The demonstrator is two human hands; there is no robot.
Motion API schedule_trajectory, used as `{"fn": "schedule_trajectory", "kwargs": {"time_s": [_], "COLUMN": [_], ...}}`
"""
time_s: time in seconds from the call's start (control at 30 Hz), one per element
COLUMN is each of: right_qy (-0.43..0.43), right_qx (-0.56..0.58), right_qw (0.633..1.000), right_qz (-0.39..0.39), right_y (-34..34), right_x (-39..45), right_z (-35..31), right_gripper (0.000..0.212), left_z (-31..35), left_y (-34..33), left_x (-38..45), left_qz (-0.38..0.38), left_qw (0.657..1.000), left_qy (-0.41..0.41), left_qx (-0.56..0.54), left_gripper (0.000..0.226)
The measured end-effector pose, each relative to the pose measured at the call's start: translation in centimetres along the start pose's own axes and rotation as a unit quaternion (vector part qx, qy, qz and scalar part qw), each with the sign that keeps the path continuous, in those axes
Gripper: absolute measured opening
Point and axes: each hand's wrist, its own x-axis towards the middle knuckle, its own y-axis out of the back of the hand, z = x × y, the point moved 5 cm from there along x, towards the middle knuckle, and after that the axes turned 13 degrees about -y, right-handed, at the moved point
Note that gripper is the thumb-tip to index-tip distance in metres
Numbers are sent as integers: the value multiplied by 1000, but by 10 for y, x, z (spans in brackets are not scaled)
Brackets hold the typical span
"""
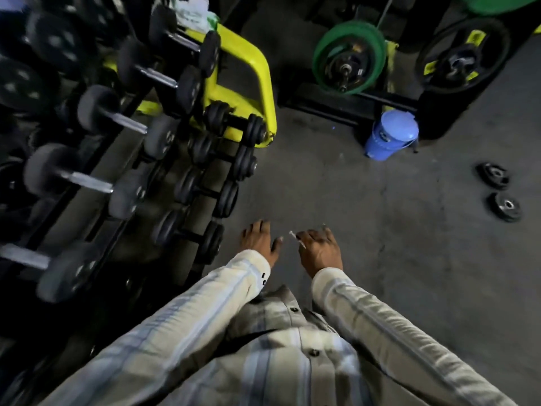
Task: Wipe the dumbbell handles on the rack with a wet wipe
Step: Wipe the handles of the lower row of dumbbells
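A black and yellow dumbbell rack fills the left side, with several dumbbells in tilted rows. The upper ones have bare metal handles; the lower ones are small and black. My left hand hangs open over the floor just right of the lowest small dumbbell, touching nothing. My right hand is beside it with fingers curled, pinching a small white wet wipe that pokes out by the thumb. A white and green wipe packet lies on top of the rack, blurred.
A blue lidded bucket stands on the grey floor ahead. Two small black weight plates lie on the floor at right. Green and black plates on bars stand at the back. Bare floor lies between me and the bucket.
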Motion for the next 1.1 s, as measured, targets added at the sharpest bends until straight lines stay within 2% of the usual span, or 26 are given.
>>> {"fn": "schedule_trajectory", "kwargs": {"time_s": [0.13, 0.3, 0.47, 0.53, 0.6, 0.67, 0.73, 0.8, 0.97, 1.1], "right_qy": [-59, -72, -67, -77, -71, -49, -8, 44, 123, 211], "right_qx": [-1, 0, 18, 32, 73, 104, 84, 84, 104, 99], "right_qw": [998, 997, 995, 990, 987, 979, 976, 975, 973, 955], "right_qz": [2, -14, -75, -117, -126, -171, -200, -202, -164, -182], "right_y": [-4, -21, -39, -47, -49, -51, -55, -52, -55, -77], "right_x": [71, 145, 235, 282, 327, 377, 427, 466, 557, 621], "right_z": [10, 21, 37, 43, 45, 50, 58, 60, 57, 39], "right_gripper": [17, 11, 19, 35, 44, 37, 28, 28, 22, 23], "left_z": [-2, -9, -9, -7, -10, -12, -8, -2, 4, -12], "left_y": [17, 25, 35, 40, 46, 53, 66, 76, 91, 97], "left_x": [62, 128, 207, 242, 281, 324, 359, 387, 445, 493], "left_qz": [-8, -6, -9, 3, 18, 4, 21, 40, 50, 45], "left_qw": [1000, 999, 999, 997, 996, 992, 988, 984, 971, 961], "left_qy": [9, 20, 46, 69, 87, 124, 154, 170, 232, 271], "left_qx": [-12, -29, -19, -20, -25, -11, -13, -18, -35, -47], "left_gripper": [60, 62, 64, 71, 80, 75, 78, 86, 76, 77]}}
